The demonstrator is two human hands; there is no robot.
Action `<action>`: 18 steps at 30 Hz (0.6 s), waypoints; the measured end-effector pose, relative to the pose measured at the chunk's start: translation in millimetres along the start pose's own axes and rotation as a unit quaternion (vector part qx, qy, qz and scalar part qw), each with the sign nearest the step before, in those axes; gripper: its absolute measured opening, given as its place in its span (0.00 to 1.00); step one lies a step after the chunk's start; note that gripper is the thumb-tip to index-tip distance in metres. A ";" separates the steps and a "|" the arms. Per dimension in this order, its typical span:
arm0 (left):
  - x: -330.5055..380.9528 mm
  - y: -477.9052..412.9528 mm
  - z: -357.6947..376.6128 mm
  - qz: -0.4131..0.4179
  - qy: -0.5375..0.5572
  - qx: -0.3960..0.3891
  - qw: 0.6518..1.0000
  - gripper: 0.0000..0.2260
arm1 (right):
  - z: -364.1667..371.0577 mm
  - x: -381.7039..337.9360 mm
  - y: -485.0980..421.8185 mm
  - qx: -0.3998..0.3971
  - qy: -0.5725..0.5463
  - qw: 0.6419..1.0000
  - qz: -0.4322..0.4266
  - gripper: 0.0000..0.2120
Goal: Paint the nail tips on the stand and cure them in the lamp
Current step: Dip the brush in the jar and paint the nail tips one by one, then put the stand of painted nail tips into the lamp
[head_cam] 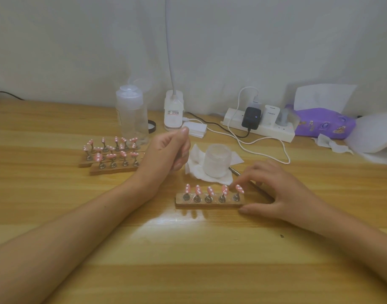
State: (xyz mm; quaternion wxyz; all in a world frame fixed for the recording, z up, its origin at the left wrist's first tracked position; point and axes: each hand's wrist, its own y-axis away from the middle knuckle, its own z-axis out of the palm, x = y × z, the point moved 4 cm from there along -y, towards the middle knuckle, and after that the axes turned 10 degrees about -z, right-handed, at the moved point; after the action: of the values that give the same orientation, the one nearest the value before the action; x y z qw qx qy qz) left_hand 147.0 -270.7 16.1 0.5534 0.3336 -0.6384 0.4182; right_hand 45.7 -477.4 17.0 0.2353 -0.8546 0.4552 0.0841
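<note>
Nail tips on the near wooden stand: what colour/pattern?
Pink with white dots, all five oval nail tips on the brown wooden stand; head view.
</note>
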 end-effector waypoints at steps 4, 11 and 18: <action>0.2 -0.2 0.4 0.007 -0.007 0.001 1.000 0.20 | -3.1 -2.8 0.7 0.085 -0.046 0.994 0.042 0.11; -2.3 -2.4 0.1 0.038 -0.037 0.019 0.998 0.22 | -55.5 21.3 72.2 0.193 -0.035 0.971 0.137 0.15; -20.6 -13.7 -7.4 0.056 -0.074 0.005 0.996 0.25 | -136.1 103.3 198.9 0.309 0.050 0.887 0.341 0.13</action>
State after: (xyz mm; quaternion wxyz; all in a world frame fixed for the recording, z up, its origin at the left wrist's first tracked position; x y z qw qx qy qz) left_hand 165.8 -270.6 -1.7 0.4788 0.3303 -0.6932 0.4255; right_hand -67.5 -713.3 34.4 0.4214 -0.5341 0.7323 -0.0284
